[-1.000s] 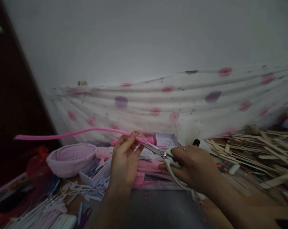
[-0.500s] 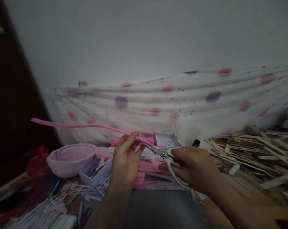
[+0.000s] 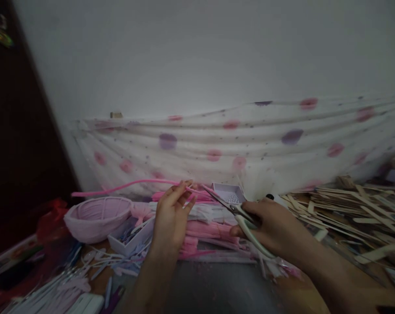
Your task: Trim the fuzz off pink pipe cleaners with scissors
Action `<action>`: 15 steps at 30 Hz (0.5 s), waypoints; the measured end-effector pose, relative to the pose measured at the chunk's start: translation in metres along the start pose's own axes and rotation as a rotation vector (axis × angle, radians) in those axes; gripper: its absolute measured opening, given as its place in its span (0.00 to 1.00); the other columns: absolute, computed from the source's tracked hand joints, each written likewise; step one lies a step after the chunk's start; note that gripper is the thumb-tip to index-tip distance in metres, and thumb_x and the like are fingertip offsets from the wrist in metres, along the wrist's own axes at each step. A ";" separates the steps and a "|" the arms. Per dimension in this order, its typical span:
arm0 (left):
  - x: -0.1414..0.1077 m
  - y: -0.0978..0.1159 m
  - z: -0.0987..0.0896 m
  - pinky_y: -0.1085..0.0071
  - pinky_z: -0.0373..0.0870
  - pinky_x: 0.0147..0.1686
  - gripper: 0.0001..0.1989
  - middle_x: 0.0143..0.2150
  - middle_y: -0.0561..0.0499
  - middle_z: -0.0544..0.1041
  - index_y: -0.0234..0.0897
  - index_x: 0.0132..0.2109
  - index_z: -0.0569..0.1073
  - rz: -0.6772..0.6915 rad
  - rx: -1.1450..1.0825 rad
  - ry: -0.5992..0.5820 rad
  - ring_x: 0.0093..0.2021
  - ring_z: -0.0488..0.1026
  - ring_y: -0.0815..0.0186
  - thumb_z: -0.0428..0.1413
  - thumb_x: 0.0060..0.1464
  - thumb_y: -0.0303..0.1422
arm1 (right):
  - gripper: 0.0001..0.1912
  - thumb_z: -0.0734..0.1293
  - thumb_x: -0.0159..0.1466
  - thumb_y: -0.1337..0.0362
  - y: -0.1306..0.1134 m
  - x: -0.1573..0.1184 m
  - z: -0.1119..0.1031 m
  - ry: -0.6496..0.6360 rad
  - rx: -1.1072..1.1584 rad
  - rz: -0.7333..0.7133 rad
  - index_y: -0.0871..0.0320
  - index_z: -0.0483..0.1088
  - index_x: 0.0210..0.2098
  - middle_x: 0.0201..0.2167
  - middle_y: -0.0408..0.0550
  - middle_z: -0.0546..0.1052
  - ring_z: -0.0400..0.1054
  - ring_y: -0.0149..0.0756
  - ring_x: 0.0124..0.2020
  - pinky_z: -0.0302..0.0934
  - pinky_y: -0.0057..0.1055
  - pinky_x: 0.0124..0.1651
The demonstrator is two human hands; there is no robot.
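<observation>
My left hand (image 3: pixel 173 213) pinches a long, thin pink pipe cleaner (image 3: pixel 135 181) between thumb and fingertips. Its free length runs out to the left, bowed slightly upward over the pink basket. In my right hand (image 3: pixel 269 224) is a pair of scissors (image 3: pixel 232 208) with pale green handles, my fingers through the loops. The blades point up and left, a little to the right of my left fingertips. Whether the tips touch the short end of the pipe cleaner I cannot tell. Behind my hands lies a bundle of pink stems (image 3: pixel 204 196).
At left stand a pink basket (image 3: pixel 96 218) and a small box (image 3: pixel 124 246) of odds and ends. A shallow box of beads (image 3: pixel 228 194) sits at the back. Wooden sticks (image 3: pixel 341 213) are heaped on the right. A dark grey mat (image 3: pixel 213 288) lies in front.
The scissors and my right hand have moved right, away from my left fingertips. The pipe cleaner's free left end has dropped and come inward. My left hand has hardly moved.
</observation>
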State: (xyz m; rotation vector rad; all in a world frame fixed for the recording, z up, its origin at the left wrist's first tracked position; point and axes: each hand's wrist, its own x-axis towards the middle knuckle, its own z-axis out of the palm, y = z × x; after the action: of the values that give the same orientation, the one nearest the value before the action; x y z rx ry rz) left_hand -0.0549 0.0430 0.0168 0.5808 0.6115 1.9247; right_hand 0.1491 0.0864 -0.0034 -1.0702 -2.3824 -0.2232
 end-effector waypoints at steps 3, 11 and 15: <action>0.003 0.002 -0.002 0.67 0.68 0.40 0.03 0.36 0.50 0.78 0.33 0.29 0.75 -0.027 0.039 -0.031 0.40 0.73 0.67 0.59 0.50 0.28 | 0.18 0.65 0.58 0.47 0.006 -0.003 0.000 -0.081 -0.054 -0.055 0.55 0.66 0.24 0.20 0.43 0.71 0.65 0.37 0.24 0.48 0.31 0.31; 0.011 0.023 -0.012 0.70 0.66 0.39 0.05 0.30 0.51 0.77 0.34 0.25 0.74 0.092 0.088 0.066 0.39 0.72 0.67 0.59 0.48 0.27 | 0.17 0.67 0.55 0.50 -0.005 -0.019 -0.009 0.007 -0.202 0.004 0.56 0.67 0.37 0.40 0.52 0.71 0.66 0.50 0.41 0.51 0.46 0.44; 0.008 0.033 -0.014 0.68 0.67 0.41 0.05 0.29 0.51 0.77 0.34 0.25 0.73 0.113 0.094 0.056 0.39 0.72 0.67 0.58 0.48 0.27 | 0.14 0.69 0.53 0.53 -0.012 -0.026 -0.020 0.091 -0.182 -0.044 0.53 0.67 0.36 0.37 0.49 0.71 0.64 0.50 0.40 0.50 0.46 0.44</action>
State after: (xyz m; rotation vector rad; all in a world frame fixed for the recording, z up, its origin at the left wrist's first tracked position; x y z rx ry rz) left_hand -0.0887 0.0356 0.0285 0.6341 0.7216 2.0320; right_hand 0.1622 0.0542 0.0013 -1.0650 -2.3396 -0.5022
